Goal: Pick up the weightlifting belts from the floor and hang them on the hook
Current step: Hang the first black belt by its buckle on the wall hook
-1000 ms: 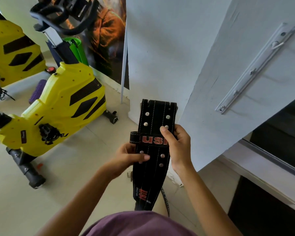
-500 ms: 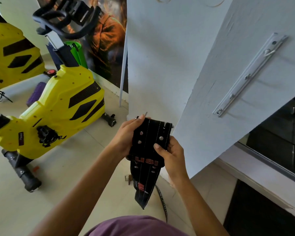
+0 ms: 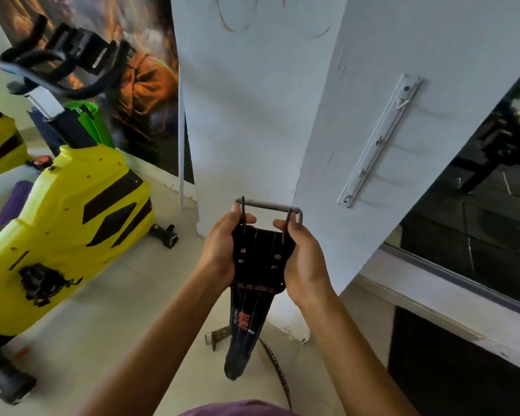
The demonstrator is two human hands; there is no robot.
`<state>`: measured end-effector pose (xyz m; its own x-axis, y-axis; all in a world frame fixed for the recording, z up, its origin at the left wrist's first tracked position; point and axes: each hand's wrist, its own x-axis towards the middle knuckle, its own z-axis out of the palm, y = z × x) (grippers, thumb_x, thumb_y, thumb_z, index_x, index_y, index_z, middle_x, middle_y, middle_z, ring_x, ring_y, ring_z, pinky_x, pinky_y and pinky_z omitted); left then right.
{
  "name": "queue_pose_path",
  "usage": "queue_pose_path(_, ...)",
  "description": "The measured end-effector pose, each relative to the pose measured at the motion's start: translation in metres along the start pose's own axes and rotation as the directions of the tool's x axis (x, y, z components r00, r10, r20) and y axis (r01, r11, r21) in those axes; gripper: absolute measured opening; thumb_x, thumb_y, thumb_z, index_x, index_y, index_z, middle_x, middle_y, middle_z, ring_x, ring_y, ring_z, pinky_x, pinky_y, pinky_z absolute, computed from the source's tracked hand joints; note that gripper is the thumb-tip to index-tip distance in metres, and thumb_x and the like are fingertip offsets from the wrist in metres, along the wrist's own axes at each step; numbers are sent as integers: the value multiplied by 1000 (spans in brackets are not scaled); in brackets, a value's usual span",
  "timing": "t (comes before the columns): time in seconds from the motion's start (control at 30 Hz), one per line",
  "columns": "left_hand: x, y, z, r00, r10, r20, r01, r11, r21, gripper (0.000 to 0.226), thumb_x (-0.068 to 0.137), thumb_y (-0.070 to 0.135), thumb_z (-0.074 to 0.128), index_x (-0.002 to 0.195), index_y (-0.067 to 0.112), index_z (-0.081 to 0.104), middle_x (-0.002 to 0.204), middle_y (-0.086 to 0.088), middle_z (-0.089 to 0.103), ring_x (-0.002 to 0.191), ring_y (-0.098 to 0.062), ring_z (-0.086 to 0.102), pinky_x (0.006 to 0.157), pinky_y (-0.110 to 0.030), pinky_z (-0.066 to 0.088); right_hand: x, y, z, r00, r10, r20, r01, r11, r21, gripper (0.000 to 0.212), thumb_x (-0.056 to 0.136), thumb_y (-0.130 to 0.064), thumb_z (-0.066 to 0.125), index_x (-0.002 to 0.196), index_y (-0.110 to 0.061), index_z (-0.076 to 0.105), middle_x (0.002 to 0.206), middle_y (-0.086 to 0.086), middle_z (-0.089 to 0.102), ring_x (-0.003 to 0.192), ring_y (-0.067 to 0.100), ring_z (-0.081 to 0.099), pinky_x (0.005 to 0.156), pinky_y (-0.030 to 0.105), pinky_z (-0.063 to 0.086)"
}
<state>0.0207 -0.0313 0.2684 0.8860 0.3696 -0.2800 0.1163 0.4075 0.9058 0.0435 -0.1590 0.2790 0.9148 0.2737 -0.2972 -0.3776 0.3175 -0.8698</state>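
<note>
Yellow plastic covers the exercise bike (image 3: 63,235) at the far left, standing on the pale tiled floor (image 3: 108,331) with its black handlebar (image 3: 57,67) raised in front of a dark poster (image 3: 144,94). Toward the middle, the left hand (image 3: 222,250) grips the left edge of a black leather belt (image 3: 260,256), thumb laid over its top near the metal buckle (image 3: 270,208). The belt is held up between both hands in front of the white wall corner (image 3: 252,115), buckle end uppermost, its two prongs pointing down onto the leather; the rest of the strap hangs straight down below the hands, with red lettering on it, its tip clear of the floor. Behind that hanging end, a second strap (image 3: 275,367) lies on the floor. The right hand (image 3: 305,259) clasps the belt's right edge, fingers curled beside the buckle's right prong. Further right, well above the hands, a white hook rail (image 3: 379,142) is fixed slantwise on the wall, with nothing on its hooks. At the far right is a dark glass panel (image 3: 478,220).
</note>
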Motion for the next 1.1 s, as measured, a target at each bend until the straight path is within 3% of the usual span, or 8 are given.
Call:
queue_pose_path(0.13, 11, 26, 23, 993, 99, 71, -106, 990, 89, 43, 94, 51, 44, 85, 14, 64, 68, -5, 56, 57, -17, 58, 57, -32, 48, 3, -35, -1, 989, -144, 13, 144, 989, -44, 27, 100, -25, 46, 86, -13, 66, 71, -5, 68, 68, 13, 66, 60, 26, 53)
queue_pose_path(0.27, 31, 85, 72, 929, 308, 206, -351, 910, 221, 47, 95, 51, 41, 82, 13, 65, 70, -9, 59, 66, -24, 60, 65, -36, 47, 18, -106, -1, 901, -434, -5, 423, 880, -216, 30, 102, -19, 45, 81, -16, 66, 85, -5, 66, 78, 15, 58, 76, 31, 45)
queue_pose_path(0.43, 47, 180, 143, 733, 595, 329, -670, 716, 198, 45, 98, 43, 42, 77, 13, 67, 78, -7, 63, 66, -18, 56, 64, -31, 45, 19, -223, 6, 710, -702, 55, 647, 621, -442, 29, 100, -18, 50, 79, -22, 70, 89, -2, 70, 89, 16, 62, 83, 38, 48)
queue_pose_path(0.67, 41, 325, 252, 377, 801, 464, -907, 421, 10, 41, 96, 40, 46, 72, 17, 69, 74, -3, 69, 68, -19, 62, 69, -39, 49, -18, -399, 25, 441, -892, 96, 749, 307, -588, 29, 100, -18, 50, 78, -15, 68, 88, 0, 67, 82, 14, 57, 69, 36, 49)
queue_pose_path(0.8, 25, 387, 307, 246, 875, 417, -961, 277, -14, 42, 98, 36, 45, 77, 8, 69, 66, 3, 64, 58, -8, 56, 57, -18, 43, -30, -480, 34, 318, -947, 40, 757, 228, -613, 26, 98, -23, 55, 80, -14, 72, 90, 10, 72, 85, 22, 63, 78, 48, 57)
queue_pose_path(0.93, 33, 417, 325, 270, 888, 373, -963, 257, 86, 45, 98, 33, 45, 74, 3, 68, 68, -5, 64, 58, -12, 54, 52, -17, 42, -18, -512, 50, 302, -953, -18, 723, 241, -647, 29, 93, -25, 59, 76, -6, 73, 89, 17, 71, 81, 29, 66, 81, 55, 57)
queue_pose_path(1.03, 46, 435, 339, 363, 875, 322, -932, 343, 119, 47, 97, 35, 48, 78, -2, 69, 83, -18, 70, 68, -23, 60, 68, -31, 53, -8, -532, 64, 281, -958, -56, 681, 240, -692, 33, 92, -24, 61, 87, 7, 73, 96, 23, 74, 85, 33, 70, 81, 55, 58)
queue_pose_path(1.1, 51, 435, 349, 366, 875, 316, -931, 343, 129, 50, 98, 34, 46, 80, -6, 69, 84, -21, 70, 72, -28, 61, 73, -36, 53, 0, -540, 63, 258, -963, -80, 661, 236, -712, 35, 93, -24, 60, 91, 9, 73, 94, 23, 74, 79, 28, 66, 81, 50, 57)
